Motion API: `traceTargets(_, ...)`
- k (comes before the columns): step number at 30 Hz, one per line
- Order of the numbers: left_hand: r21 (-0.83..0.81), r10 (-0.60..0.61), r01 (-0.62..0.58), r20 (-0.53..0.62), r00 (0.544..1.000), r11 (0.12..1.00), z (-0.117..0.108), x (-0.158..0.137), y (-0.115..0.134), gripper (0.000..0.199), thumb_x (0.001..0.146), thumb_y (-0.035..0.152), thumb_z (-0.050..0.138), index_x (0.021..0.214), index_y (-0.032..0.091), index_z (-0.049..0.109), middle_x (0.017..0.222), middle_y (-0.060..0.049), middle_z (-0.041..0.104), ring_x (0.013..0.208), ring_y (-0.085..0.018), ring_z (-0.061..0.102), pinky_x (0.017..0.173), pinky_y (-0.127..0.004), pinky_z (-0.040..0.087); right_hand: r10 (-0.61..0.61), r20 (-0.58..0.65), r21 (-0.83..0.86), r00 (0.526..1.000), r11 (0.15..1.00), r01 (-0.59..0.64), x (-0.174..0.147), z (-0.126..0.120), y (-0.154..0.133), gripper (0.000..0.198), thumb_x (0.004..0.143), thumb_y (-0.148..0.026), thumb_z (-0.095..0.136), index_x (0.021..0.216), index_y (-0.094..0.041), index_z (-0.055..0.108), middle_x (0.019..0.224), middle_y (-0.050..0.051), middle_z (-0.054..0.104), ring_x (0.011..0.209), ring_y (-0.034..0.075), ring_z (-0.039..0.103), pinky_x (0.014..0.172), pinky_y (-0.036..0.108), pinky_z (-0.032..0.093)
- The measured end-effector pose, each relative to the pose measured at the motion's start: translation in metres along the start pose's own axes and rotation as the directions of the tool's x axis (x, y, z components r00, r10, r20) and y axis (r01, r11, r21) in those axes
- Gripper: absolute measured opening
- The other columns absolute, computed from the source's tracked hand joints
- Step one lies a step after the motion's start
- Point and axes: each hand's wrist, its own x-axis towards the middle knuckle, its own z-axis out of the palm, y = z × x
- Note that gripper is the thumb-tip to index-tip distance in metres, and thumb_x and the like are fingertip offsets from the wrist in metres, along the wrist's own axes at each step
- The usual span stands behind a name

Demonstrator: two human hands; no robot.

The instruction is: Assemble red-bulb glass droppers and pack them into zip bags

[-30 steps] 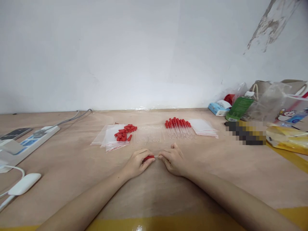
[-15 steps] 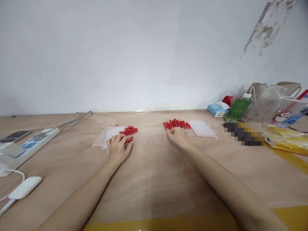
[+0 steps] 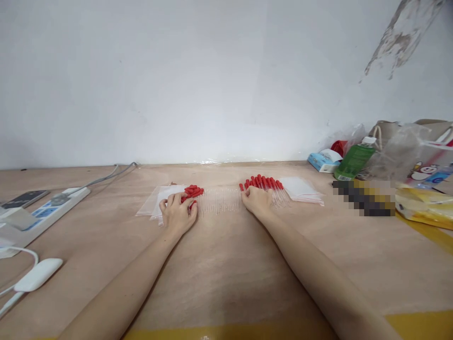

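My left hand [image 3: 176, 212] rests with fingers apart and bent over a small pile of red rubber bulbs [image 3: 193, 190], its thumb and index finger by the near bulbs. Thin clear glass tubes [image 3: 219, 200] lie side by side between my hands. To their right is a fanned row of droppers [image 3: 268, 182], tubes topped with red bulbs. My right hand [image 3: 257, 200] is closed at the left end of this row, its fingertips pinching a dropper just under its red bulb [image 3: 241, 187]. The hand hides most of that dropper's tube.
Clear bags and white sheets [image 3: 152, 203] lie under and beside my left hand, with another white stack [image 3: 302, 189] at right. A power strip [image 3: 53, 212] and white cable are at left. A green bottle [image 3: 356, 158], tissue pack [image 3: 323, 160] and plastic bags stand at right.
My right hand has shifted a little left along the row, to the leftmost red bulb. My left hand stays over the bulb pile, its fingers slightly moved. The view has turned slightly.
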Motion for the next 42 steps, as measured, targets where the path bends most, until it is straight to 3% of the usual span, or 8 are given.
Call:
traceTargets(7,0.077,-0.041,0.035,0.076,0.996,0.996,0.003,0.001,0.002,0.023,0.073,0.03,0.05,0.08,0.02,0.069,0.107,-0.011,0.054,0.102,-0.029,0.041,0.085,-0.046,0.022,0.0,0.05,-0.04,0.999,0.999,0.002,0.0,0.005,-0.01,0.025,0.077,-0.028,0.042,0.071,-0.015,0.063,0.071,0.01,0.065,0.071,0.023,0.059,0.078,0.039,0.024)
traceTargets(12,0.028,-0.081,0.08,0.043,0.996,0.996,0.002,0.002,0.003,0.019,0.073,0.028,0.051,0.074,0.018,0.066,0.105,-0.011,0.056,0.102,-0.029,0.042,0.085,-0.046,0.024,-0.006,0.056,-0.047,0.998,0.999,0.009,-0.001,0.008,-0.016,0.023,0.076,-0.024,0.044,0.068,-0.012,0.063,0.071,0.014,0.065,0.07,0.024,0.06,0.08,0.041,0.024)
traceTargets(16,-0.194,-0.057,0.042,-0.069,0.996,0.98,-0.003,0.0,0.004,0.016,0.075,0.026,0.051,0.082,0.018,0.063,0.097,-0.009,0.059,0.098,-0.026,0.046,0.085,-0.043,0.03,0.001,0.008,-0.017,1.0,1.0,-0.001,-0.002,0.003,-0.017,0.027,0.081,-0.025,0.039,0.077,-0.01,0.061,0.075,0.016,0.065,0.074,0.025,0.06,0.08,0.04,0.026)
traceTargets(20,-0.539,0.104,-0.072,0.029,0.994,0.839,-0.01,-0.012,0.017,0.015,0.079,0.024,0.047,0.087,0.017,0.057,0.084,-0.005,0.06,0.08,-0.017,0.053,0.074,-0.031,0.041,-0.048,-0.066,0.098,0.997,0.994,0.055,-0.012,-0.008,-0.002,0.029,0.087,-0.029,0.03,0.094,-0.012,0.053,0.084,0.012,0.064,0.08,0.023,0.058,0.073,0.034,0.032)
traceTargets(24,-0.696,0.116,0.094,0.248,0.962,0.712,-0.018,-0.028,0.041,0.015,0.083,0.028,0.044,0.09,0.018,0.053,0.078,-0.002,0.058,0.07,-0.013,0.054,0.064,-0.025,0.043,-0.305,-0.224,0.43,0.926,0.822,0.375,-0.043,-0.012,0.022,0.025,0.087,-0.027,0.033,0.099,-0.014,0.051,0.088,0.009,0.062,0.078,0.018,0.057,0.067,0.028,0.039)
traceTargets(28,-0.765,0.159,0.228,0.395,0.905,0.602,-0.021,-0.035,0.055,0.017,0.085,0.03,0.042,0.095,0.019,0.051,0.09,-0.003,0.06,0.078,-0.013,0.057,0.069,-0.026,0.046,-0.528,-0.296,0.438,0.796,0.666,0.604,-0.08,-0.012,0.033,0.026,0.088,-0.022,0.036,0.106,-0.018,0.053,0.092,0.007,0.064,0.084,0.016,0.057,0.075,0.029,0.039)
traceTargets(33,-0.78,0.187,0.241,0.414,0.891,0.577,-0.021,-0.036,0.055,0.018,0.085,0.031,0.043,0.095,0.019,0.051,0.089,-0.003,0.061,0.079,-0.014,0.058,0.071,-0.028,0.047,-0.603,-0.28,0.375,0.747,0.648,0.663,-0.093,-0.011,0.028,0.026,0.089,-0.02,0.036,0.106,-0.021,0.056,0.093,0.005,0.065,0.08,0.014,0.058,0.073,0.03,0.035)
traceTargets(42,-0.813,0.173,0.274,0.411,0.895,0.514,-0.019,-0.037,0.055,0.018,0.085,0.032,0.043,0.095,0.019,0.051,0.091,-0.004,0.061,0.083,-0.015,0.06,0.073,-0.029,0.048,-0.608,-0.263,0.363,0.749,0.657,0.661,-0.094,-0.005,0.026,0.024,0.088,-0.022,0.037,0.102,-0.02,0.057,0.083,0.003,0.065,0.069,0.013,0.056,0.073,0.03,0.032)
